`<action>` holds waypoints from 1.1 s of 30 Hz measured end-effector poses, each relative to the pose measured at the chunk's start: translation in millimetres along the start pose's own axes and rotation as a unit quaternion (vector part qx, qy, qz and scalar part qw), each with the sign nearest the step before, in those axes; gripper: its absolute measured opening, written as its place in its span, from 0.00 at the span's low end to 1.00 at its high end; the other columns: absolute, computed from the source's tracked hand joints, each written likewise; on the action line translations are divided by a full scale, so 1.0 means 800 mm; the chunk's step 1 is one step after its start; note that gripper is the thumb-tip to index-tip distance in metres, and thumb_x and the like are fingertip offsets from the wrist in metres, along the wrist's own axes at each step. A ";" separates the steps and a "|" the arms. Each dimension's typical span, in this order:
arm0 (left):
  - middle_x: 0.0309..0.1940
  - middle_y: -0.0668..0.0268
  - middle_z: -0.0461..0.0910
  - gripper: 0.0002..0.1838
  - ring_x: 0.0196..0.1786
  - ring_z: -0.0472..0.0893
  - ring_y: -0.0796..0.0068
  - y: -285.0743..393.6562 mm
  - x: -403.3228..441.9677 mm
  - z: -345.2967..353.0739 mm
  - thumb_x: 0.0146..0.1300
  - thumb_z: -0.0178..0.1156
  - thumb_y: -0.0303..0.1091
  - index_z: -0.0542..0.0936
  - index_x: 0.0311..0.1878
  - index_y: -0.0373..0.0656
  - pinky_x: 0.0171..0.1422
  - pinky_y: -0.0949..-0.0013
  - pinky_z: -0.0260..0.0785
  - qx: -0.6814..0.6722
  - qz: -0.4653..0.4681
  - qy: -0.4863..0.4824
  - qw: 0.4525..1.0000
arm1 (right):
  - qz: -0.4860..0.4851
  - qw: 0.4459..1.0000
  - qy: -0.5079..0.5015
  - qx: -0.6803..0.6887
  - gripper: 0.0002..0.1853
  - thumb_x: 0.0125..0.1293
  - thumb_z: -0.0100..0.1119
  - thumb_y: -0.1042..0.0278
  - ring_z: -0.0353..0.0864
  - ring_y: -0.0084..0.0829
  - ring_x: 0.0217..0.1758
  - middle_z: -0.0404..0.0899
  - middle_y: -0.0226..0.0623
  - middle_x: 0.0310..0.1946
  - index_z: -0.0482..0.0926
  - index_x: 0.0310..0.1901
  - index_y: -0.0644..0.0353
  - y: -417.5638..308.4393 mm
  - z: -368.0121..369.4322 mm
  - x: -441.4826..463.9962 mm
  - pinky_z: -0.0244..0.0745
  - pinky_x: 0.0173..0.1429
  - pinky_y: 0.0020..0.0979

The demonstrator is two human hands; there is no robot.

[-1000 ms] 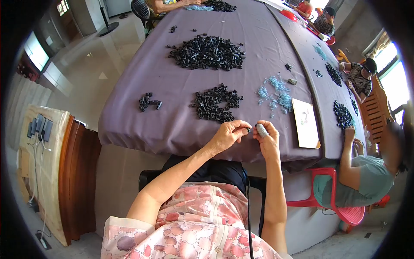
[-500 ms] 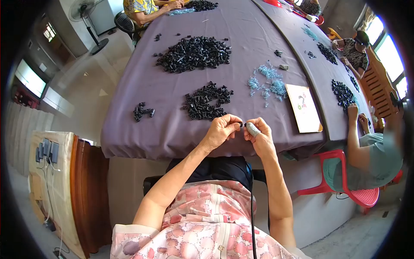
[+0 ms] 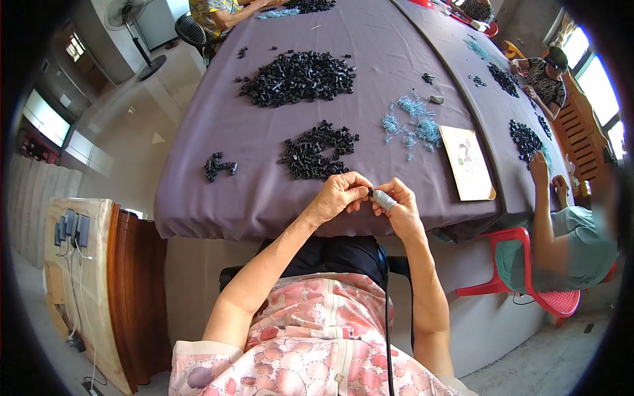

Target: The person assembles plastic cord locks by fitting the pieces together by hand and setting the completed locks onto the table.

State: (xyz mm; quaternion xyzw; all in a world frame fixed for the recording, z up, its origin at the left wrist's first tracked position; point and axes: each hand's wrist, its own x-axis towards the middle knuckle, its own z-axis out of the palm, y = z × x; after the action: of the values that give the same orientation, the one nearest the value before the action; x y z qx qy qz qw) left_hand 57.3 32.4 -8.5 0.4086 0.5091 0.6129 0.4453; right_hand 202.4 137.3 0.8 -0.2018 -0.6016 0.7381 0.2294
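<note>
My left hand (image 3: 341, 199) pinches a small black plastic piece (image 3: 370, 193) between thumb and fingertips, above the table's near edge. Against the piece's other side presses my right hand (image 3: 399, 208), its fingers closed and its thumb wrapped in a silvery-grey cover (image 3: 383, 199). The fingertips hide most of the piece and whatever else may be in the right hand. Just beyond my hands lies a pile of similar black pieces (image 3: 317, 153). Small light-blue coils (image 3: 416, 119), like springs, are scattered to the right.
A larger black heap (image 3: 297, 78) and a small cluster (image 3: 218, 167) lie on the purple cloth (image 3: 218, 119). A flat printed board (image 3: 467, 165) and a grey stone-like lump (image 3: 436, 99) are at right. Co-workers sit around the table, one on a red chair (image 3: 522, 264).
My right thumb has swung forward and left, now lying over the black piece. The hands are closer together; the left has barely moved.
</note>
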 end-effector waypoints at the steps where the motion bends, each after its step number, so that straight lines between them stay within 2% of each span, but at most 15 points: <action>1: 0.24 0.73 0.76 0.05 0.22 0.71 0.89 -0.001 0.000 -0.001 0.63 0.56 0.30 0.77 0.40 0.40 0.23 0.83 0.63 -0.002 -0.004 -0.011 1.000 | -0.003 1.000 -0.002 -0.004 0.02 0.59 0.54 0.81 0.73 0.19 0.26 0.77 0.34 0.26 0.73 0.32 0.63 0.001 -0.001 0.000 0.70 0.29 0.21; 5: 0.24 0.74 0.76 0.05 0.22 0.71 0.89 0.002 -0.001 -0.001 0.63 0.57 0.29 0.77 0.39 0.40 0.23 0.83 0.62 -0.001 -0.020 -0.023 1.000 | -0.034 0.995 0.014 -0.091 0.04 0.57 0.53 0.83 0.74 0.19 0.26 0.77 0.34 0.25 0.73 0.31 0.63 0.007 -0.001 0.001 0.70 0.28 0.21; 8: 0.23 0.73 0.76 0.05 0.22 0.71 0.89 0.001 -0.001 -0.002 0.62 0.57 0.29 0.77 0.39 0.40 0.23 0.83 0.62 -0.002 -0.010 -0.020 1.000 | -0.042 0.994 0.028 -0.100 0.04 0.56 0.52 0.84 0.73 0.18 0.25 0.76 0.33 0.24 0.73 0.31 0.63 0.008 0.004 0.000 0.70 0.28 0.21; 17: 0.23 0.70 0.76 0.04 0.21 0.72 0.87 0.009 -0.002 -0.004 0.61 0.58 0.27 0.77 0.38 0.40 0.23 0.83 0.63 -0.072 -0.037 -0.030 0.996 | 0.008 0.997 -0.028 0.075 0.04 0.59 0.57 0.79 0.70 0.18 0.22 0.75 0.33 0.23 0.71 0.29 0.62 -0.004 0.003 -0.001 0.65 0.24 0.20; 23: 0.23 0.70 0.76 0.03 0.21 0.70 0.87 0.008 -0.002 -0.006 0.61 0.58 0.27 0.77 0.37 0.40 0.22 0.83 0.61 -0.053 -0.043 -0.043 0.997 | -0.006 1.000 0.002 -0.005 0.05 0.57 0.58 0.79 0.68 0.17 0.20 0.75 0.31 0.22 0.72 0.28 0.61 0.002 0.005 0.000 0.63 0.23 0.19; 26: 0.23 0.70 0.76 0.03 0.20 0.69 0.87 0.010 -0.004 -0.004 0.61 0.58 0.27 0.77 0.37 0.40 0.22 0.83 0.60 -0.058 -0.031 -0.040 0.997 | -0.012 0.999 -0.023 0.036 0.05 0.57 0.58 0.79 0.68 0.17 0.20 0.75 0.32 0.22 0.72 0.28 0.61 0.009 -0.002 0.003 0.62 0.23 0.19; 29: 0.23 0.70 0.76 0.03 0.20 0.69 0.88 0.008 -0.004 -0.002 0.61 0.57 0.28 0.77 0.37 0.40 0.22 0.83 0.59 -0.064 -0.023 -0.040 0.997 | 0.024 0.996 -0.050 0.074 0.04 0.56 0.58 0.80 0.68 0.16 0.21 0.76 0.33 0.24 0.73 0.29 0.61 -0.006 0.002 0.001 0.62 0.23 0.19; 33: 0.23 0.71 0.76 0.03 0.20 0.69 0.88 0.007 -0.003 -0.003 0.61 0.58 0.28 0.77 0.36 0.40 0.22 0.83 0.58 -0.075 -0.032 -0.039 0.996 | 0.013 0.996 -0.044 0.079 0.04 0.56 0.59 0.79 0.68 0.17 0.20 0.77 0.34 0.24 0.74 0.29 0.62 0.001 -0.001 0.001 0.63 0.22 0.19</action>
State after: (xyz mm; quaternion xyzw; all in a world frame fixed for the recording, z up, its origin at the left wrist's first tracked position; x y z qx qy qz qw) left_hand 55.1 28.7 -3.4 0.3815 0.4568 0.6179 0.5138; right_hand 201.9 138.3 0.1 -0.1581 -0.5485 0.7943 0.2078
